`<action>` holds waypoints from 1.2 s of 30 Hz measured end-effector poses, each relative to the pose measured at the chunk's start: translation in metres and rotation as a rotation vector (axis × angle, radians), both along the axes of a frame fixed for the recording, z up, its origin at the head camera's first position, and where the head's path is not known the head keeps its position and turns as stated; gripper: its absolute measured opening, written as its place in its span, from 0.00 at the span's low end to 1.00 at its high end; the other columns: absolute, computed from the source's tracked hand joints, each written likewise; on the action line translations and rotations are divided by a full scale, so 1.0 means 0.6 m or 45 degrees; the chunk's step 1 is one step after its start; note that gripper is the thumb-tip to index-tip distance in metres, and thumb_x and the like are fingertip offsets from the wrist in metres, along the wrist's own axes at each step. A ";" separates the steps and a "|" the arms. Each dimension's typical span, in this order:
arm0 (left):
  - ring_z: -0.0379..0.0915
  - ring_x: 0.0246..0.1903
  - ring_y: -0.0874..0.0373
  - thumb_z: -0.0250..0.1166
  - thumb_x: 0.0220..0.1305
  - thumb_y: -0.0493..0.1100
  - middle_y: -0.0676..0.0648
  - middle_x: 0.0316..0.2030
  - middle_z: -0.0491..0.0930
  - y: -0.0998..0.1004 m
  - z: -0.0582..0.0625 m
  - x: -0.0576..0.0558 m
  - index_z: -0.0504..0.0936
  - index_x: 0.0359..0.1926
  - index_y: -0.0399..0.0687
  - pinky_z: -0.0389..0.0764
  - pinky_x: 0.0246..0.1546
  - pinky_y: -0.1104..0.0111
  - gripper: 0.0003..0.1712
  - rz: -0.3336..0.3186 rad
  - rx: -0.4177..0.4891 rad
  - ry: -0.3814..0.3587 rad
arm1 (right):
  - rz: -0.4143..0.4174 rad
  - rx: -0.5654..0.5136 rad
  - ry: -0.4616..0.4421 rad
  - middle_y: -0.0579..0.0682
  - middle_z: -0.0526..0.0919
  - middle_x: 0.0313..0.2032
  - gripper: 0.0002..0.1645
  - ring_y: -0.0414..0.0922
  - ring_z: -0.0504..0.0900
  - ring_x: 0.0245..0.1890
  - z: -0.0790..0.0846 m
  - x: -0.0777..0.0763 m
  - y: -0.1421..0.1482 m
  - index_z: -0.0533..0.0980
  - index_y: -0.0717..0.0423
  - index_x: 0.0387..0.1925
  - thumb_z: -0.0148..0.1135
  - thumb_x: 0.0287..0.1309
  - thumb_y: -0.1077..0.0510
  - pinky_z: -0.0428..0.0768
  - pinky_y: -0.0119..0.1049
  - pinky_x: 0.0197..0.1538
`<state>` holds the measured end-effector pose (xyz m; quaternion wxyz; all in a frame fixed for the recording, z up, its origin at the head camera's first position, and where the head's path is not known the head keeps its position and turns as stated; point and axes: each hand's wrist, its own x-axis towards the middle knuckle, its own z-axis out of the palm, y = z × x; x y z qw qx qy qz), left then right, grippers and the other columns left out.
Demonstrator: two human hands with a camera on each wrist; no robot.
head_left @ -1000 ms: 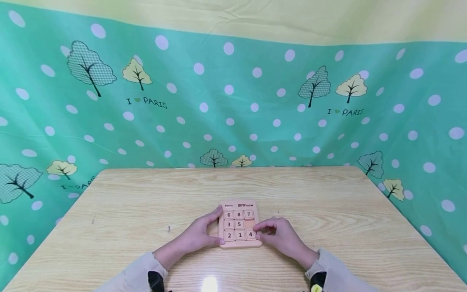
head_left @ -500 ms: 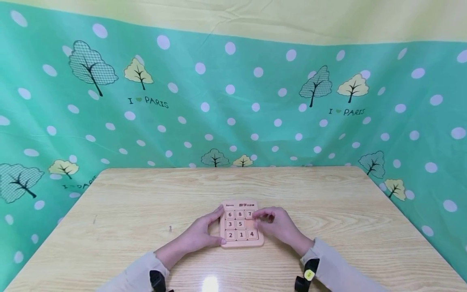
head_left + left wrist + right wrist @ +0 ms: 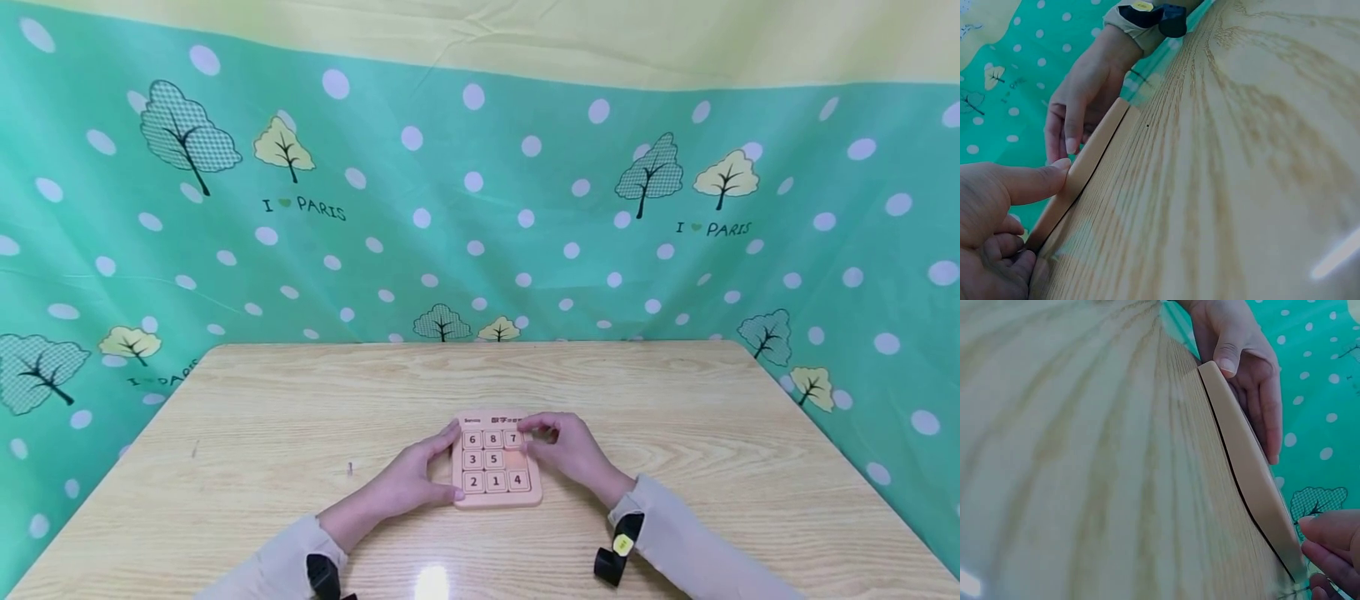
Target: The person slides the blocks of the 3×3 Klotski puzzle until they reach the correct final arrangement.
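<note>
A pink sliding number puzzle point(image 3: 497, 500) lies flat on the wooden table. Its middle row has a bare slot point(image 3: 514, 459) at the right, with the 7 tile point(image 3: 512, 438) above and the 4 tile point(image 3: 517, 481) below. My left hand point(image 3: 412, 475) grips the puzzle's left side, thumb at the near corner and a finger at the far one. At the right edge, my right hand point(image 3: 573, 450) has its bent index finger and thumb beside the 7 tile; exact contact is hidden. Both wrist views show the puzzle's thin side point(image 3: 1082, 172) edge-on, not its face.
The wooden table point(image 3: 300, 400) stretches around the puzzle on every side. A green dotted curtain point(image 3: 480, 208) hangs behind it. Each wrist wears a black strapped camera point(image 3: 611, 564). A small dark mark point(image 3: 349, 468) shows left of the puzzle.
My right hand has moved away from me along the puzzle's right edge, from beside the 4 tile to beside the 7 tile. The left hand keeps its grip; the visible tiles keep their places.
</note>
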<state>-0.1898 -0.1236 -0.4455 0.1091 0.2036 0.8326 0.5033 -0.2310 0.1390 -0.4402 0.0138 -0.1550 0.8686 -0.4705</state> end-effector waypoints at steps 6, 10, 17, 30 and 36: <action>0.42 0.71 0.45 0.75 0.45 0.45 0.42 0.72 0.48 0.000 0.000 0.001 0.54 0.70 0.37 0.43 0.70 0.53 0.55 0.009 -0.011 0.004 | -0.003 0.005 0.021 0.46 0.84 0.38 0.15 0.41 0.72 0.29 -0.002 -0.003 -0.004 0.83 0.52 0.38 0.71 0.44 0.64 0.72 0.29 0.32; 0.41 0.71 0.45 0.74 0.45 0.45 0.42 0.72 0.48 0.000 0.002 0.001 0.54 0.70 0.36 0.43 0.70 0.53 0.55 0.006 -0.002 -0.006 | 0.001 0.018 0.040 0.47 0.85 0.39 0.15 0.41 0.72 0.28 -0.001 -0.003 -0.007 0.84 0.52 0.37 0.71 0.44 0.65 0.71 0.28 0.33; 0.41 0.71 0.45 0.74 0.46 0.44 0.42 0.72 0.48 0.000 0.002 0.001 0.54 0.70 0.36 0.43 0.70 0.53 0.55 0.003 0.006 -0.021 | 0.011 0.034 0.048 0.45 0.84 0.37 0.14 0.41 0.72 0.29 -0.003 -0.002 -0.007 0.83 0.52 0.37 0.72 0.43 0.64 0.72 0.28 0.33; 0.41 0.71 0.45 0.74 0.45 0.44 0.42 0.72 0.48 0.001 0.004 0.002 0.53 0.70 0.37 0.43 0.70 0.53 0.55 0.008 0.009 -0.024 | 0.033 0.026 0.025 0.45 0.84 0.36 0.13 0.40 0.74 0.32 0.001 0.014 -0.003 0.83 0.53 0.38 0.71 0.45 0.62 0.74 0.28 0.36; 0.41 0.71 0.45 0.74 0.45 0.45 0.43 0.72 0.48 0.000 0.002 0.001 0.54 0.70 0.37 0.43 0.70 0.53 0.55 0.010 0.005 -0.021 | 0.043 -0.022 0.007 0.47 0.85 0.37 0.13 0.41 0.76 0.33 -0.001 0.021 -0.001 0.83 0.54 0.38 0.71 0.45 0.62 0.76 0.28 0.37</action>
